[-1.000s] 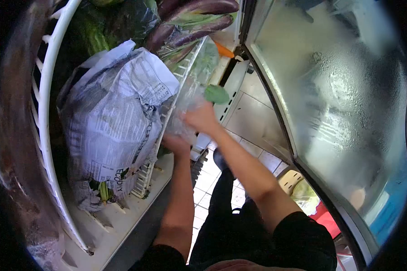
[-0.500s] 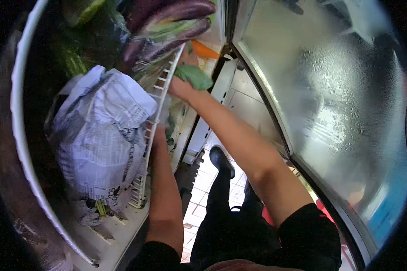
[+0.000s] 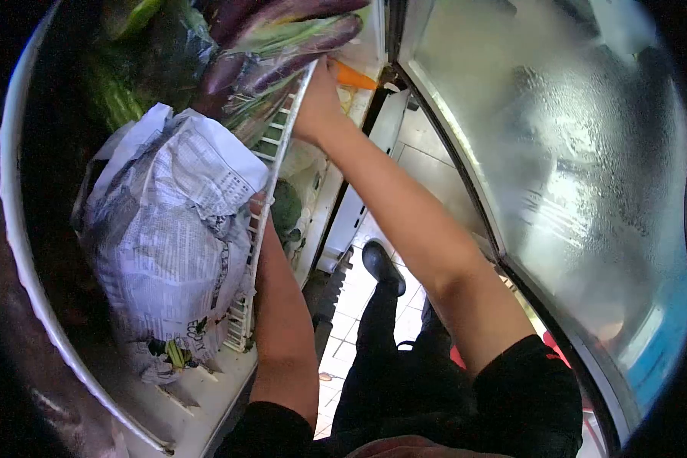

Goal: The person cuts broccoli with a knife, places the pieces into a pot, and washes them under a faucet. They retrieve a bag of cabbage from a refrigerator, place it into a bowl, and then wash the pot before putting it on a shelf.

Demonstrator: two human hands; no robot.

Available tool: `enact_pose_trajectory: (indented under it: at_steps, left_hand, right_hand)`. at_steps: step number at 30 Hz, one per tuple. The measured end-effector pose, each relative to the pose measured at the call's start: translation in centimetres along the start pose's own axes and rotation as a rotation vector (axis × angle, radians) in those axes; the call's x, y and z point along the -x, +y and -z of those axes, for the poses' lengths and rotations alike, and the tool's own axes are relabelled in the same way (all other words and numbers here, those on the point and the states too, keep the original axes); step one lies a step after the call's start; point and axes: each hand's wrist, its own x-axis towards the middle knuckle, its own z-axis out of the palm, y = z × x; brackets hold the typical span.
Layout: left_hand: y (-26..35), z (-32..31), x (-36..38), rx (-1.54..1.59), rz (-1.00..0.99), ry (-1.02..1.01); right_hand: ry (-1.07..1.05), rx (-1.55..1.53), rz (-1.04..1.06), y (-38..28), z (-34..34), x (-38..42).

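Note:
My right hand [image 3: 322, 95] reaches under the raised white wire rack [image 3: 282, 137], close to an orange carrot-like piece [image 3: 353, 76] and below plastic-wrapped eggplants [image 3: 305, 38]. Its fingers are hidden behind the rack's edge. My left hand [image 3: 258, 204] is on the underside of the same rack, mostly covered by its bars, so its grip does not show. Beside it, beneath the rack, lies a dark green leafy vegetable [image 3: 286, 208]. A newspaper-wrapped bundle [image 3: 172, 221] with green stems poking out rests on top of the rack.
A fogged glass door [image 3: 580, 183] stands open on the right. Green bumpy vegetables [image 3: 114, 99] lie at the back left. A curved white edge [image 3: 27, 252] runs down the left side. Below are white floor tiles [image 3: 347, 305] and my dark shoe [image 3: 382, 267].
The green leaf that lay over my right wrist is no longer there. Dark green foliage now shows more fully beside my left hand. My right hand has shifted slightly upward.

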Motion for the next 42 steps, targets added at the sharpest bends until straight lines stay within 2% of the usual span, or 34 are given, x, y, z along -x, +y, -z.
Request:
enact_pose_trajectory:
  at_steps: [2,3,4,6,7,8,10,11,12,13,14,15,16,17,19,22,23,25,26,27,28,29,30,31,32,33,34,36,37,38,39,40,41,42]
  left_hand:
    - [-0.1,0.0,0.6,0.0,0.003,-0.002]
    - [0.2,0.3,0.9,0.001,0.004,0.002]
    - [0.5,0.4,1.0,0.002,0.007,-0.001]
    - [1.2,1.1,1.7,0.003,0.021,-0.019]
    - [1.9,2.0,2.3,-0.008,0.028,-0.037]
    - [2.8,3.3,3.2,-0.026,0.049,-0.061]
    - [5.9,7.2,5.2,-0.117,0.115,-0.162]
    - [7.5,9.1,5.8,-0.176,0.149,-0.228]
    - [8.4,9.8,6.0,-0.22,0.178,-0.289]
    - [8.9,10.0,5.7,-0.276,0.201,-0.363]
    - [7.1,7.4,5.6,-0.278,0.19,-0.363]
    - [2.9,2.6,5.0,-0.035,0.006,-0.011]
    - [0.0,-0.3,4.3,0.212,-0.183,0.336]
    - [-1.1,-1.5,3.1,0.129,-0.181,0.322]
    - [-0.6,-1.6,1.3,-0.122,-0.083,0.156]
    - [0.0,-3.6,-1.0,-0.339,-0.062,0.093]
    - [0.2,-4.1,-1.6,-0.41,-0.06,0.084]
    - [-1.0,-8.1,-2.8,-0.635,-0.059,0.039]
    - [-1.5,-9.9,-3.0,-0.726,-0.052,0.027]
    - [-0.3,-8.1,-2.0,-0.728,-0.049,0.022]
    - [2.6,-4.4,-1.7,-0.546,-0.052,0.047]
    - [4.6,-1.8,-1.6,-0.361,-0.061,0.076]
    - [4.1,-2.0,-1.6,-0.343,-0.062,0.089]
    - [2.1,-4.1,-1.4,-0.39,-0.119,0.015]
    - [-0.4,-7.2,-1.3,-0.439,-0.177,-0.063]
    - [-4.1,-11.9,-1.7,-0.243,-0.547,0.322]
    - [-2.8,-9.7,-1.0,-0.232,-0.543,0.325]
    - [1.7,0.7,1.6,-0.444,-0.48,0.087]
    - [4.9,6.4,2.8,-0.405,-0.29,-0.285]
    - [5.8,8.7,3.8,-0.403,-0.284,-0.282]
    - [6.4,10.4,4.6,0.021,-0.066,-0.281]
    - [6.7,11.7,5.7,0.444,0.151,-0.263]
    - [7.1,12.4,7.4,0.543,0.214,-0.142]
    - [7.1,12.6,9.1,0.545,0.216,-0.133]
  right_hand:
    - [-0.091,0.43,0.107,0.0,2.4,-1.7]
    - [0.002,-0.485,-0.081,0.5,0.4,-1.7]
    - [0.002,-0.482,-0.081,1.9,-0.6,-2.1]
    - [0.206,-0.57,-0.198,4.5,-1.6,-3.0]
    - [0.098,-0.526,-0.228,5.0,-1.6,-3.0]
    - [0.096,-0.524,-0.232,3.7,-1.5,-1.7]
    - [0.022,-0.373,0.081,-1.2,-0.8,0.4]
    - [-0.134,-0.625,-0.142,0.6,-1.3,-0.2]
    - [-0.128,-0.625,-0.135,-0.6,-0.6,-1.1]
    - [-0.174,0.054,0.04,-1.6,0.2,-1.9]
    - [-0.205,0.737,0.205,-2.2,1.2,-2.3]
    - [-0.254,0.841,0.218,-2.9,1.4,-3.6]
    - [-0.317,0.8,0.175,-3.5,1.7,-4.9]
    - [-0.354,0.778,0.147,-3.9,2.3,-5.4]
    - [-0.363,0.732,0.135,-3.6,3.1,-4.7]
    - [-0.089,0.598,0.426,-1.7,3.2,0.8]
    - [-0.099,0.601,0.43,-1.6,2.2,0.8]
    - [-0.148,0.917,0.22,-1.1,0.2,1.7]
    - [-0.558,0.935,0.002,-2.1,1.2,-1.1]
    - [-0.652,0.807,-0.071,-2.5,2.1,-2.5]
    - [-0.736,0.682,-0.132,-3.4,3.0,-3.2]
    - [-0.73,0.688,-0.122,-5.5,4.0,-2.4]
    - [-0.672,0.726,-0.27,-8.2,5.2,-0.5]
    - [-0.612,0.767,-0.418,-10.8,6.3,1.9]
    - [-0.234,0.684,-0.061,-9.4,6.8,6.2]
    - [0.134,0.565,0.29,-8.0,7.3,11.6]
    - [0.052,0.416,0.117,-10.4,9.0,17.0]
    - [-0.013,0.356,-0.152,-8.8,12.6,29.1]
    - [0.07,0.396,-0.177,-8.2,14.3,35.1]
    - [0.073,0.572,-0.282,-9.3,16.8,40.5]
    - [0.127,0.776,-0.242,-7.4,20.3,47.7]
    - [0.278,0.765,-0.309,-10.0,22.7,51.4]
    - [0.288,1.096,-0.308,-10.4,26.4,56.4]
    - [0.305,1.407,-0.404,-10.9,29.7,60.7]
